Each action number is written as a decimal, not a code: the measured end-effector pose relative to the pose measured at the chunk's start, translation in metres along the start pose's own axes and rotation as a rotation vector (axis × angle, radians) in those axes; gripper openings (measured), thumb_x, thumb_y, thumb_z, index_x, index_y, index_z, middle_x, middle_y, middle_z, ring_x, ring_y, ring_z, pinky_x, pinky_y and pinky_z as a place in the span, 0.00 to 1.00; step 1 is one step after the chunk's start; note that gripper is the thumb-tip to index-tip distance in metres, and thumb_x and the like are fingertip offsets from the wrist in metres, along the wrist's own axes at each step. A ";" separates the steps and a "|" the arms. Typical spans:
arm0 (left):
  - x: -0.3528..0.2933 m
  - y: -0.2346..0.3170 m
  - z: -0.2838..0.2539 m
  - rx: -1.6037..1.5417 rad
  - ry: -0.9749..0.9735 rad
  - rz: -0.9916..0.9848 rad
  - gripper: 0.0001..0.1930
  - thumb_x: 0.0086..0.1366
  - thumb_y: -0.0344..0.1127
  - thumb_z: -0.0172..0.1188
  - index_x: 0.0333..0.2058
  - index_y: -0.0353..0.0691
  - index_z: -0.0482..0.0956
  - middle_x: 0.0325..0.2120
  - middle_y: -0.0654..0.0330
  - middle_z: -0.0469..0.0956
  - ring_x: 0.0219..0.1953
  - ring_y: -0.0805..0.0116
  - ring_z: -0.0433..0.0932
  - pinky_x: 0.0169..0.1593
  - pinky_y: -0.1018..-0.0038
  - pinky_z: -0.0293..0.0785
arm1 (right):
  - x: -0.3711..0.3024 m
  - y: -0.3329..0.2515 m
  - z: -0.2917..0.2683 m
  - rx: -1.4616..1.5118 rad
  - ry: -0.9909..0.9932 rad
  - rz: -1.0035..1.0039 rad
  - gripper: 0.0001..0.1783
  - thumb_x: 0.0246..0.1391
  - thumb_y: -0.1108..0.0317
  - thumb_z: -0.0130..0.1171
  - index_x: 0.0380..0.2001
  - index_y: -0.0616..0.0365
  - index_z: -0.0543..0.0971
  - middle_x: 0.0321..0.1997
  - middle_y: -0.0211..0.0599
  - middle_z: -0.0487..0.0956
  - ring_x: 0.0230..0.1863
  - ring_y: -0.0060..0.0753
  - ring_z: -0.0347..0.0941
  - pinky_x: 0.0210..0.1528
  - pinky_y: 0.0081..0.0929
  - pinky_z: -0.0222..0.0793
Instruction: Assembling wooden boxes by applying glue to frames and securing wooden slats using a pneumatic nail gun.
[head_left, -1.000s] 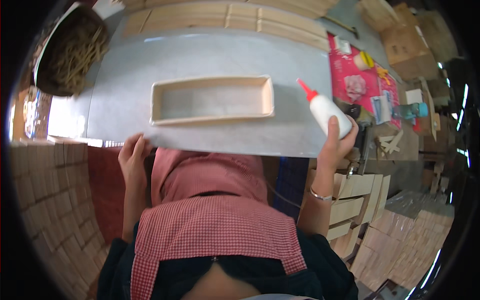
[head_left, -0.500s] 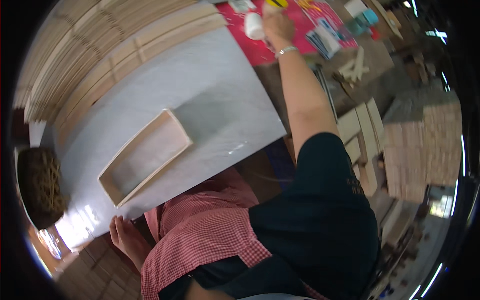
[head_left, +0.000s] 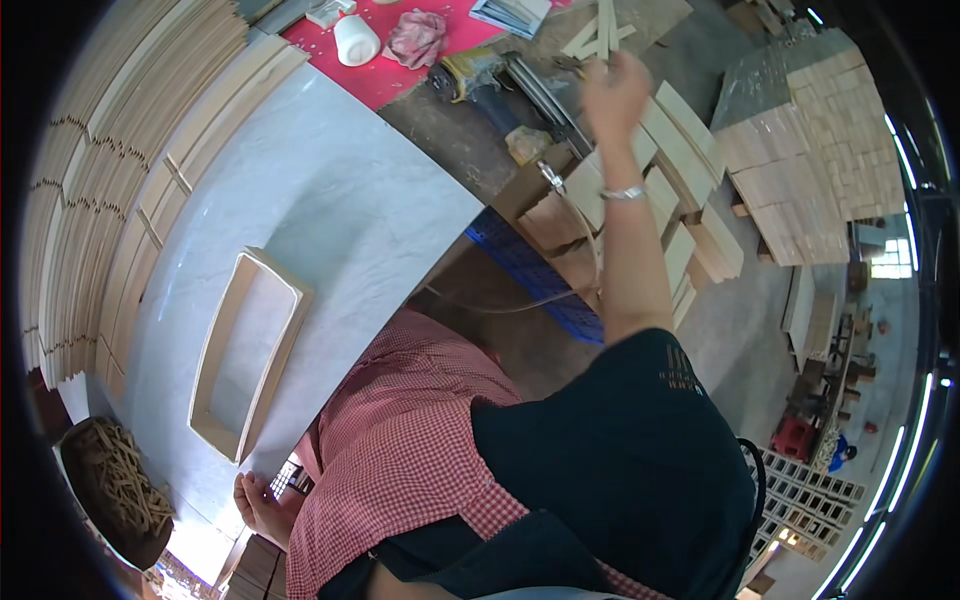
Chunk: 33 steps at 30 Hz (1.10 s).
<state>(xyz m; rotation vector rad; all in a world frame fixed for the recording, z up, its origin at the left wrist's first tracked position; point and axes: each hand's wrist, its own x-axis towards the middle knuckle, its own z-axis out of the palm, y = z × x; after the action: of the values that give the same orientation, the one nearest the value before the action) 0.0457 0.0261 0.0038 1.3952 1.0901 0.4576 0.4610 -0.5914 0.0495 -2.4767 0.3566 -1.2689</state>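
Note:
A shallow rectangular wooden frame (head_left: 208, 375) with rounded corners stands on the pale grey tabletop (head_left: 380, 190). Close to its near end, at the table edge, my left hand (head_left: 264, 508) has loosely bent, slightly parted fingers and nothing visible in it. My right arm reaches far out to the right, past the table. At its end my right hand (head_left: 613, 98), with a bracelet at the wrist, is closed beside thin wooden strips (head_left: 605, 30); what its fingers hold, if anything, is hidden. Below it lie several flat pale boards (head_left: 675, 145).
Stacked wooden strips (head_left: 90, 200) fill the table's far left. A dark bin of wood offcuts (head_left: 120, 480) stands at the near left. On a red cloth (head_left: 365, 80) are a white bottle (head_left: 356, 42) and a pink rag (head_left: 416, 40). An air hose nozzle (head_left: 550, 176) sits above a blue crate (head_left: 580, 320).
My right hand has left the red cloth by the white bottle and come over toward the strips and boards. The view has turned right. My left hand stays by the table edge.

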 end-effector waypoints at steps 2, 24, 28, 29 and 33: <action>0.010 -0.004 -0.004 0.003 -0.019 0.010 0.13 0.71 0.39 0.61 0.49 0.38 0.79 0.39 0.60 0.82 0.41 0.72 0.79 0.51 0.79 0.73 | -0.042 0.092 -0.051 -0.365 0.002 0.130 0.24 0.53 0.55 0.62 0.45 0.66 0.81 0.40 0.52 0.82 0.45 0.55 0.78 0.51 0.42 0.73; -0.020 0.030 0.032 0.117 -0.083 0.226 0.14 0.65 0.30 0.64 0.49 0.35 0.81 0.39 0.58 0.80 0.38 0.72 0.76 0.42 0.78 0.77 | -0.058 -0.071 -0.119 0.483 -0.474 0.142 0.35 0.57 0.69 0.61 0.68 0.60 0.67 0.58 0.47 0.79 0.51 0.38 0.78 0.54 0.26 0.73; -0.027 0.026 0.035 0.262 -0.003 0.352 0.17 0.62 0.29 0.68 0.49 0.34 0.81 0.38 0.57 0.79 0.36 0.71 0.76 0.45 0.76 0.77 | -0.104 -0.249 -0.081 0.760 -0.996 -0.805 0.47 0.35 0.70 0.67 0.66 0.60 0.69 0.68 0.46 0.69 0.67 0.47 0.66 0.69 0.41 0.62; -0.028 0.027 0.040 0.295 -0.005 0.375 0.17 0.61 0.29 0.70 0.48 0.34 0.82 0.38 0.57 0.79 0.37 0.71 0.76 0.44 0.76 0.78 | -0.117 -0.286 -0.078 0.819 -1.084 -0.965 0.48 0.32 0.70 0.67 0.65 0.60 0.69 0.67 0.46 0.70 0.67 0.48 0.66 0.68 0.42 0.62; -0.034 0.030 0.044 0.339 0.025 0.385 0.15 0.59 0.29 0.71 0.45 0.33 0.84 0.36 0.58 0.79 0.36 0.70 0.77 0.44 0.75 0.78 | -0.155 -0.369 -0.066 0.861 -1.305 -1.181 0.49 0.30 0.67 0.71 0.63 0.61 0.70 0.67 0.45 0.70 0.65 0.48 0.67 0.70 0.42 0.61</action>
<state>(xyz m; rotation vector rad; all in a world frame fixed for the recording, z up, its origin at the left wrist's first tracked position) 0.0752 -0.0201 0.0350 1.9179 0.9477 0.5851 0.3445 -0.2097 0.1202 -1.9897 -1.6844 0.2809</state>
